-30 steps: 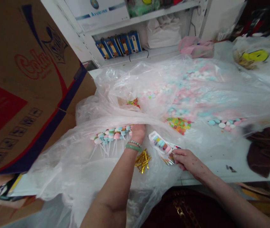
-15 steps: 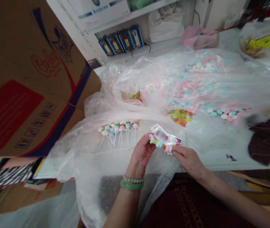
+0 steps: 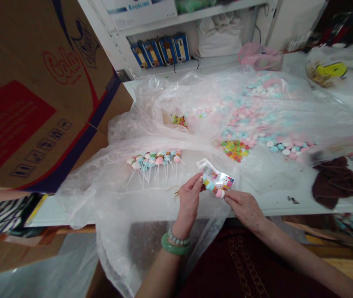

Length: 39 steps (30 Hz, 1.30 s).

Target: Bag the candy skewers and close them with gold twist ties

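Observation:
Between my hands is a skewer of pastel marshmallows and gummy candies (image 3: 210,187), slanting down to the right. My left hand (image 3: 191,194), with a green bangle and beaded bracelet at the wrist, is closed around its upper left end. The fingers of my right hand (image 3: 245,209) pinch its lower right end beside a white marshmallow; the stick itself is hidden. Just behind the skewer is a small printed clear packet (image 3: 218,174); whether my fingers hold it too is unclear. Left of my hands lies a pile of finished marshmallow skewers (image 3: 154,160) with white sticks pointing toward me.
Gummy rings (image 3: 235,150) and loose marshmallows (image 3: 285,148) spill from large clear plastic bags (image 3: 195,93) along the table. A brown cloth (image 3: 334,182) lies at right. Gold twist ties (image 3: 176,192) are near my left hand. A big cardboard box (image 3: 39,103) stands at left.
My left hand has closed further over the upper end of the skewer, covering its pink end piece. The right hand keeps its pinch. The whole view has shifted slightly.

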Each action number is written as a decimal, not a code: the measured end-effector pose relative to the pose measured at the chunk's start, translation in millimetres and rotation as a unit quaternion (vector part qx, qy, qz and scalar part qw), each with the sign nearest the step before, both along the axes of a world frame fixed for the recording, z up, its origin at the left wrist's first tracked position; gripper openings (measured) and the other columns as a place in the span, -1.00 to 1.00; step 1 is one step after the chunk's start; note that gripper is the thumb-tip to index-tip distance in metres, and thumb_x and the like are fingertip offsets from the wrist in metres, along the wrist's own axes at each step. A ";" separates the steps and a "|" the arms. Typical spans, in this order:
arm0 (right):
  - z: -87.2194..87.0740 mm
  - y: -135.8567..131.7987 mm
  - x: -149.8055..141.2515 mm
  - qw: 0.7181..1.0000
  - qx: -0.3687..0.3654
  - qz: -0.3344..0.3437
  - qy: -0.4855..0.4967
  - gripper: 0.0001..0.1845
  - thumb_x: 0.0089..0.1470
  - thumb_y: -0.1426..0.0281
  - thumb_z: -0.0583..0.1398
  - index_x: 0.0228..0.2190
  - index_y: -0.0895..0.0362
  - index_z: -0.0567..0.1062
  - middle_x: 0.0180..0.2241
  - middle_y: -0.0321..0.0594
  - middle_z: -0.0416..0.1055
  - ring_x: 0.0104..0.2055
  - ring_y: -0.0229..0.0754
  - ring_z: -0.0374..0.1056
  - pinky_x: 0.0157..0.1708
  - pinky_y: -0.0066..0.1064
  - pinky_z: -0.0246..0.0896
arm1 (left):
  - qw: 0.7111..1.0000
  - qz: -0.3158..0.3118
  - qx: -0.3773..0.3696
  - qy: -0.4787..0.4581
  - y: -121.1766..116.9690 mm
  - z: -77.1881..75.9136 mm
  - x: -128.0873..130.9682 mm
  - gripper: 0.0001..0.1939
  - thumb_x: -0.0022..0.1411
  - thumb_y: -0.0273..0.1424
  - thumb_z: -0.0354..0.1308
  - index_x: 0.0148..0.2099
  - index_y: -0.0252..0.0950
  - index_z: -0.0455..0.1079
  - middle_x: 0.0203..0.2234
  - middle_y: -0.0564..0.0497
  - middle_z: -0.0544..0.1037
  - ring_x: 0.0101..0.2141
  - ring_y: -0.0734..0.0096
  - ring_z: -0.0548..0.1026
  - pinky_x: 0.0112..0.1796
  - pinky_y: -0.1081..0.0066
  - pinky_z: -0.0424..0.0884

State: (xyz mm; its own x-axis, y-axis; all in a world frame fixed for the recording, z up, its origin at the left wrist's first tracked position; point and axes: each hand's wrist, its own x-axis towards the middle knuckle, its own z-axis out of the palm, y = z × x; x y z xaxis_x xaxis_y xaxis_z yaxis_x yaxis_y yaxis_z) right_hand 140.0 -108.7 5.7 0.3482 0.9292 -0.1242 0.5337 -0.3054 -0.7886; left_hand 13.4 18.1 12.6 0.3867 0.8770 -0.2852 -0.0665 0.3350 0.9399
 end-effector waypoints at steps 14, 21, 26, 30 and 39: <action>-4.6 13.7 -26.0 0.977 -0.076 -0.002 0.200 -0.66 0.10 0.20 0.06 -0.61 0.08 0.38 -0.67 -0.38 0.25 -0.63 -0.30 0.15 -0.56 -0.46 0.02 | 0.986 0.027 0.096 0.134 -6.9 -19.9 -10.4 -0.66 0.15 -0.17 0.10 -0.22 -0.33 0.53 -0.40 -0.01 0.55 -0.35 0.37 0.44 -0.31 0.44 0.34; -6.6 20.9 -30.4 0.984 -0.040 -0.002 0.175 -0.65 0.10 0.22 0.08 -0.64 0.10 0.35 -0.67 -0.37 0.21 -0.57 -0.30 0.17 -0.53 -0.48 0.01 | 0.971 0.062 0.139 0.182 -13.4 -18.9 -2.4 -0.71 0.17 -0.22 0.08 -0.35 -0.30 0.52 -0.48 0.05 0.51 -0.42 0.43 0.41 -0.37 0.48 0.32; -7.6 11.7 -15.2 0.971 -0.040 -0.052 0.228 -0.66 0.11 0.13 0.06 -0.52 0.09 0.40 -0.63 -0.39 0.24 -0.61 -0.31 0.13 -0.57 -0.47 -0.03 | 0.995 0.018 0.035 0.091 -6.5 -4.4 -4.2 -0.45 0.18 -0.12 0.08 0.15 -0.26 0.33 -0.29 -0.02 0.53 -0.55 0.51 0.44 -0.54 0.49 0.34; -8.1 16.2 11.6 0.986 -0.002 -0.161 0.048 -0.71 0.05 0.17 0.11 -0.53 0.11 0.41 -0.58 -0.35 0.27 -0.48 -0.26 0.18 -0.47 -0.46 -0.04 | 0.991 0.011 0.021 0.129 6.5 8.6 -18.1 -0.42 0.04 -0.23 0.21 0.11 -0.32 0.34 -0.37 0.00 0.51 -0.63 0.55 0.41 -0.64 0.53 0.26; -26.3 47.6 27.1 0.977 -0.140 -0.123 -0.105 -0.82 -0.03 0.26 0.12 -0.42 0.09 0.46 -0.46 -0.22 0.41 -0.45 -0.20 0.21 -0.49 -0.40 -0.17 | 0.940 -0.239 0.099 0.221 -19.6 -3.7 -12.7 -0.88 -0.03 -0.41 0.15 -0.55 -0.32 0.41 -0.67 0.12 0.33 -0.61 0.57 0.23 -0.56 0.51 0.14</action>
